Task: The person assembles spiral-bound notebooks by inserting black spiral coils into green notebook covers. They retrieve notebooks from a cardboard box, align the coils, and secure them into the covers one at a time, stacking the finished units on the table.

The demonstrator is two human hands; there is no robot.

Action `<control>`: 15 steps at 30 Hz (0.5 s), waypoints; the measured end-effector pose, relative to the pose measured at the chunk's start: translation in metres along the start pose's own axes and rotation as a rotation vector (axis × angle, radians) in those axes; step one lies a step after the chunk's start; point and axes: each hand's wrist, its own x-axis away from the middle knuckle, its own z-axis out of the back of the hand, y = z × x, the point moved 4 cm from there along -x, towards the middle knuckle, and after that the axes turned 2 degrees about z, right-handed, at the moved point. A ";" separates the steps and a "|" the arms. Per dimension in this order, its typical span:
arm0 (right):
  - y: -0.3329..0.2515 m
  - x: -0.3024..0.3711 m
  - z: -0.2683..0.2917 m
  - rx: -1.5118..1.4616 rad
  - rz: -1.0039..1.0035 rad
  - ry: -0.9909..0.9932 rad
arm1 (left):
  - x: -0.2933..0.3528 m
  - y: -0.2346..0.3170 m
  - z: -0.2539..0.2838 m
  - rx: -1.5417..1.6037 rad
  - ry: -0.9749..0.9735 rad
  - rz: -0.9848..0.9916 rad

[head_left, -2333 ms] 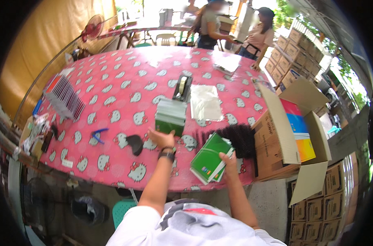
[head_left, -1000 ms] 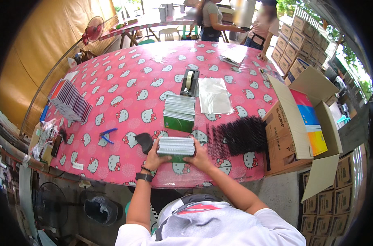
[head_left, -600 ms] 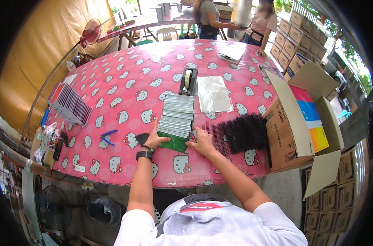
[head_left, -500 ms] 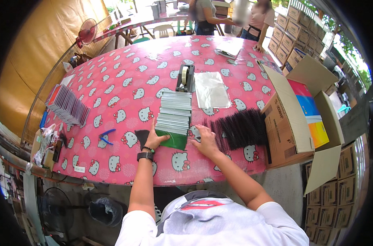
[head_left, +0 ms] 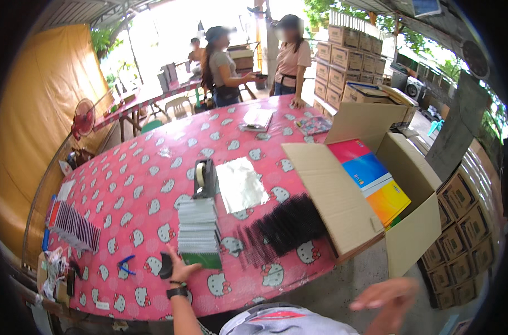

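A row of spiral-bound notebooks [head_left: 198, 226] stands leaning together on the pink table, and a green cover [head_left: 208, 260] faces me at the near end. My left hand [head_left: 182, 271] is at the lower left of that row, fingers apart, its thumb reaching to the green cover. A small black object [head_left: 165, 266] shows beside its fingers. Off the table's near right edge, my right hand [head_left: 389, 293] is in the air, slightly blurred, fingers stretched leftward and nothing visible in it. Black spiral binding coils [head_left: 287, 230] lie right of the notebooks.
An open carton [head_left: 343, 206] with colourful notebooks [head_left: 371, 173] stands at the right. Beyond the row are a tape dispenser [head_left: 203, 178] and clear plastic sleeves [head_left: 241, 184]. Blue pliers [head_left: 125, 266] and another notebook stack [head_left: 75, 226] lie left. Two people stand at the far edge.
My right hand has left the side of the notebooks and swung right, off the table toward the carton. My left hand stays by the green cover. The view has turned rightward.
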 end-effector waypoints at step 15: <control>0.007 0.088 0.147 1.487 -0.116 1.189 | -0.003 0.590 -0.233 -0.260 -0.877 -1.260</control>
